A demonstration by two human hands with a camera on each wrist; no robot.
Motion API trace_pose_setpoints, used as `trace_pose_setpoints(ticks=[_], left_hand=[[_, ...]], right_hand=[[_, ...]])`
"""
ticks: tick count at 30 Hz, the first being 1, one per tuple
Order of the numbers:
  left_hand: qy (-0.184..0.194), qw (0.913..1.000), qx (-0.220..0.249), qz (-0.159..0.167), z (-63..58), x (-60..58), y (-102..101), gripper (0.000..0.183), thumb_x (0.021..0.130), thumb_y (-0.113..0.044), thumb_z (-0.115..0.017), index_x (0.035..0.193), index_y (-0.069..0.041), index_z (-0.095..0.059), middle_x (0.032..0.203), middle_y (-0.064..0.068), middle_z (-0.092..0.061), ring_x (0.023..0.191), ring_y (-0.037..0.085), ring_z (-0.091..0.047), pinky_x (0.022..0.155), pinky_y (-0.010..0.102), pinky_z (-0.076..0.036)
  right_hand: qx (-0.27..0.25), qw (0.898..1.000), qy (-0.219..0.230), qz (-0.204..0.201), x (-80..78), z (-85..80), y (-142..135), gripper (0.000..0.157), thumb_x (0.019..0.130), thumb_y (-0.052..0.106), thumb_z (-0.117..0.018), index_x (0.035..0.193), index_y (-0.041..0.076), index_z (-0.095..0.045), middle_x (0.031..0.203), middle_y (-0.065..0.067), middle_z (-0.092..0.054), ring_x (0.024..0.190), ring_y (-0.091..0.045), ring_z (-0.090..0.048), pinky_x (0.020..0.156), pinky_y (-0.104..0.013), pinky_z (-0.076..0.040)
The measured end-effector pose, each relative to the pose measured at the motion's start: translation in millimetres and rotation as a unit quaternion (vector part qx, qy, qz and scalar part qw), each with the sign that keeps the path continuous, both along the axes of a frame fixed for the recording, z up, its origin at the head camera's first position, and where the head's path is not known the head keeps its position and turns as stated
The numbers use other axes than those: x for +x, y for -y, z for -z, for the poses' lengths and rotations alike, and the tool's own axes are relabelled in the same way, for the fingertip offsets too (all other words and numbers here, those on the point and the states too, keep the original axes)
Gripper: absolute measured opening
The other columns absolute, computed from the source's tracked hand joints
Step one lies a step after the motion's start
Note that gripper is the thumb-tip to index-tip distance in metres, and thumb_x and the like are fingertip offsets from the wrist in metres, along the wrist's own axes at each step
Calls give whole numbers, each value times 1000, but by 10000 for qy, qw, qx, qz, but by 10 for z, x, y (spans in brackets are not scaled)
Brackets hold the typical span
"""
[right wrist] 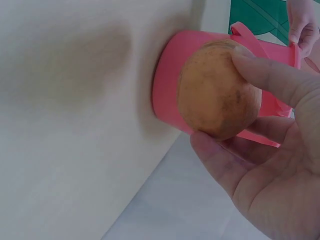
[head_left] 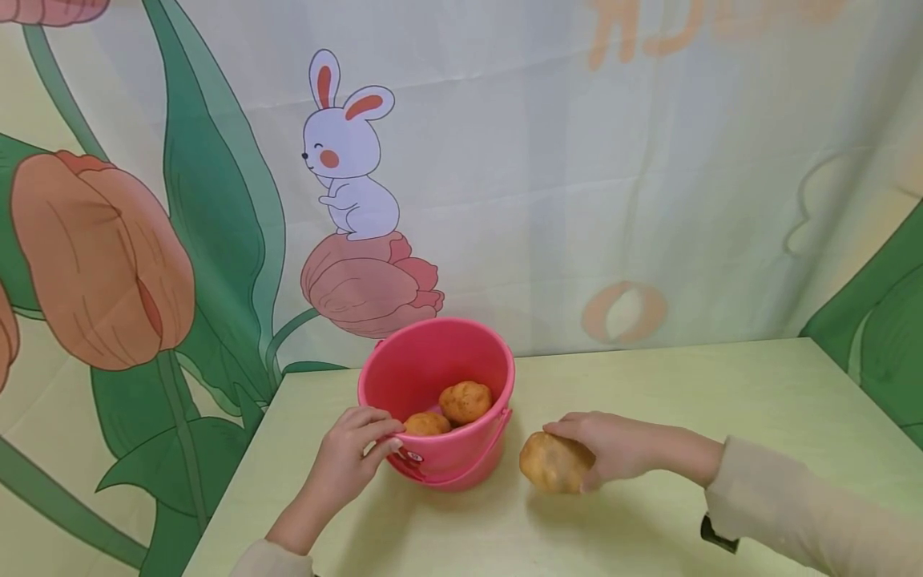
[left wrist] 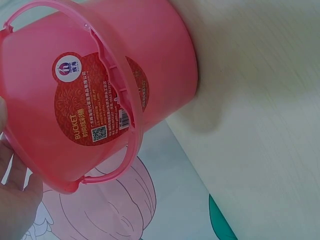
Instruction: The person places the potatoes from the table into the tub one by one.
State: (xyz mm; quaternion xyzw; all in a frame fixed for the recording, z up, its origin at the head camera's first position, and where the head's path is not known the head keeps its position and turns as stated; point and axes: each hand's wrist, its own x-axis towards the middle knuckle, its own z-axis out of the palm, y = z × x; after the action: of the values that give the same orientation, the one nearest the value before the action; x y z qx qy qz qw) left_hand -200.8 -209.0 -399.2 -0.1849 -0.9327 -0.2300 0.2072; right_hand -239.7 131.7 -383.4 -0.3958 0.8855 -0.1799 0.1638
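A pink bucket [head_left: 461, 465] stands on the table with its handle hanging down the front, and two potatoes show inside: one potato [head_left: 465, 402] to the right, another potato [head_left: 427, 424] by the near rim. My left hand [head_left: 358, 449] pinches the bucket's near-left rim between thumb and fingers. In the left wrist view, the bucket's side carries a red label [left wrist: 95, 100]. Right of the bucket, my right hand [head_left: 609, 449] grips a third potato [head_left: 554, 463], raised off the tabletop. The right wrist view shows that potato [right wrist: 215, 92] between thumb and fingers, the bucket behind it.
The pale table [head_left: 692, 401] extends to the right of the bucket. Behind it hangs a cloth backdrop [head_left: 519, 200] printed with tulips and a rabbit, close to the table's back edge. A dark strap [head_left: 719, 534] shows under the right sleeve.
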Motion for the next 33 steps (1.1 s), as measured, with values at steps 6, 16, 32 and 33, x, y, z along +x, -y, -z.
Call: trace_pose_setpoints(ticks=[6,16,32,33], left_hand=[[12,10000,-14,5,-1,-7,0,23,70,-14,-74,92,-17,-70,92,-5,-61,93,12,-50,69,25,-53],[-11,10000,-47,31,2,-16,4,21,71,-17,-73,92,-16,-70,92,-5,-61,92,12,-50,71,25,-53],[50,10000,-47,-32,13,-12,9,21,71,-18,-73,92,-18,-70,92,-6,-61,92,10,-50,70,23,-52],[35,10000,-49,-25,13,-11,10,21,71,-18,-73,92,-18,-70,92,-6,-61,92,10,-50,70,24,-52]], right_hand=[[60,9999,-87,-12,-31,-77,2,70,65,12,-73,127,-3,-42,118,-9,-52,105,-23,-51,91,-39,-43],[147,9998,-117,25,-48,-150,36,72,65,13,-73,128,-1,-41,120,-10,-51,108,-24,-49,92,-40,-42],[176,9996,-189,-110,-64,-481,21,67,69,12,-70,129,1,-41,122,-5,-50,107,-19,-48,91,-37,-43],[198,9996,-177,-114,-65,-493,24,68,69,12,-70,129,2,-41,122,-5,-50,107,-19,-48,91,-37,-43]])
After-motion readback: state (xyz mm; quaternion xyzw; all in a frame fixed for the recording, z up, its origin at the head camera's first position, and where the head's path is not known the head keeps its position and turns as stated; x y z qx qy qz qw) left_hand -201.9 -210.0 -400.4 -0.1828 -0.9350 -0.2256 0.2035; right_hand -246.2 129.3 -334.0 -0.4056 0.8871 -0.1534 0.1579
